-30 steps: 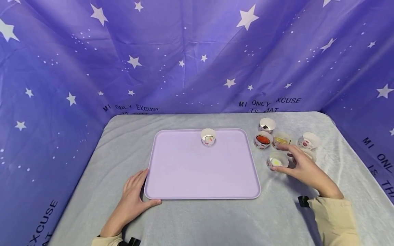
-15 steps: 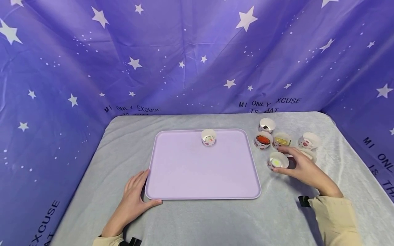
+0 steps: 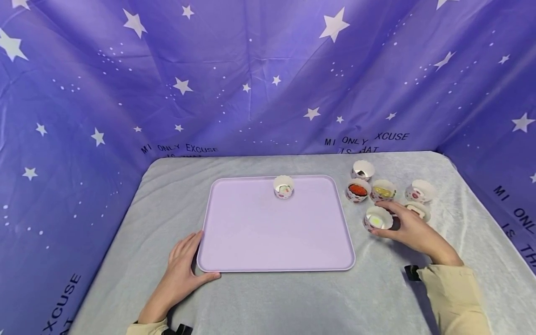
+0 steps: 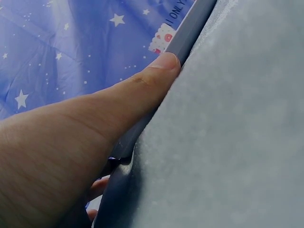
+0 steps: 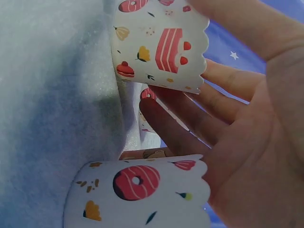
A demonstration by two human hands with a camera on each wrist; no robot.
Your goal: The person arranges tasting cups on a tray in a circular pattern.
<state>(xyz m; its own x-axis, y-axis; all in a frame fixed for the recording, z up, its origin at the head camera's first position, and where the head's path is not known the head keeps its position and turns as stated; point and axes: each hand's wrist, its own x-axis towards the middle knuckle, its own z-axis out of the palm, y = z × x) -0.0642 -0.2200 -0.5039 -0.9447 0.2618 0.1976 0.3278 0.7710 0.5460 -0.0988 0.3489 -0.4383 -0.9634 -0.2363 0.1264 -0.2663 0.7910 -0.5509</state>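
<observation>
My right hand [image 3: 412, 232] holds a patterned paper baking cup [image 3: 369, 224] with a yellow-green patch inside, on the right of the table. In the right wrist view, the thumb lies against the printed wall of this cup [image 5: 156, 47], and the other fingers extend behind and below it. A second cup [image 5: 142, 190] stands close beneath the palm. My left hand [image 3: 177, 274] rests at the near left corner of a lilac tray [image 3: 272, 237], its fingers along the left edge. In the left wrist view, the straight thumb [image 4: 142, 83] touches the tray's rim.
A paper cup [image 3: 283, 188] with a pale, red-dotted piece stands at the tray's far edge. Right of the tray are cups with orange-red [image 3: 357, 191], yellow [image 3: 382, 190] and dark [image 3: 362, 170] contents, plus two more [image 3: 420, 191]. A starry curtain [image 3: 251, 93] surrounds the grey-covered table [image 3: 293, 302].
My right hand has settled slightly lower and closer round the cup, with its index finger shifted a little left. My left hand and the tray have stayed in place.
</observation>
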